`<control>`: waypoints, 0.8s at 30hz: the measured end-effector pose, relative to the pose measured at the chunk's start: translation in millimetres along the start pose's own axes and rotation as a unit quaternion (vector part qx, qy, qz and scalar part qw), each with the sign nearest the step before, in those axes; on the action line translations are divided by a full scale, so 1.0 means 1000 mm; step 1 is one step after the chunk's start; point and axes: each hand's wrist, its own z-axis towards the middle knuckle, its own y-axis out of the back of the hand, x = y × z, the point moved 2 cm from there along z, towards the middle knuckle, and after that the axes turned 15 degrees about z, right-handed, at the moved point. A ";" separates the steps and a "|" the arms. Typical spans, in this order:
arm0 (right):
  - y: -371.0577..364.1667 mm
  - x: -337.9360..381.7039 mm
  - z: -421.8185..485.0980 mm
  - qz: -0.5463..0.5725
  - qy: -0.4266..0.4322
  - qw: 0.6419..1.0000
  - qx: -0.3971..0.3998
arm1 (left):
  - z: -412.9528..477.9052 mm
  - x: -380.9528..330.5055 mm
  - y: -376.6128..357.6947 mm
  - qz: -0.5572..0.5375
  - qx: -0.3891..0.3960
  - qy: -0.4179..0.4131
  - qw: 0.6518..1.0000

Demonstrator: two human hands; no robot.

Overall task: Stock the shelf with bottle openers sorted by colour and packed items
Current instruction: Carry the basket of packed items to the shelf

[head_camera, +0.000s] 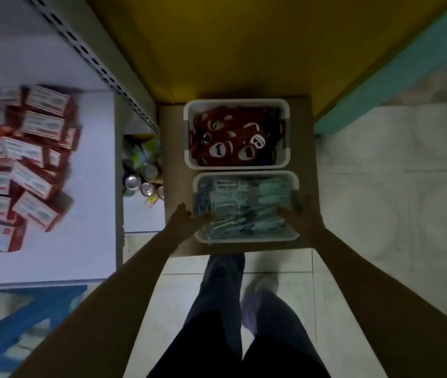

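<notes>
Two white bins stand on a brown cardboard box (305,148) in front of me. The far bin (188,132) holds red bottle openers (233,137). The near bin (247,238) holds pale green bottle openers (244,205). My left hand (187,222) grips the near bin's left rim, thumb over the edge. My right hand (297,214) grips its right rim. On the white shelf (91,186) at the left lie several red-and-white packed boxes (26,165).
A slotted metal shelf upright (94,58) runs diagonally at upper left. Cans and bottles (143,173) stand on a lower shelf beside the cardboard box. A yellow panel (230,45) is behind the bins, a blue crate (12,323) at lower left. My legs stand on tiled floor (380,214).
</notes>
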 end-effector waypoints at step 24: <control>0.121 -0.230 -0.273 0.300 -0.124 0.904 -0.278 | -0.119 -0.017 -0.213 0.356 0.110 -0.219 0.902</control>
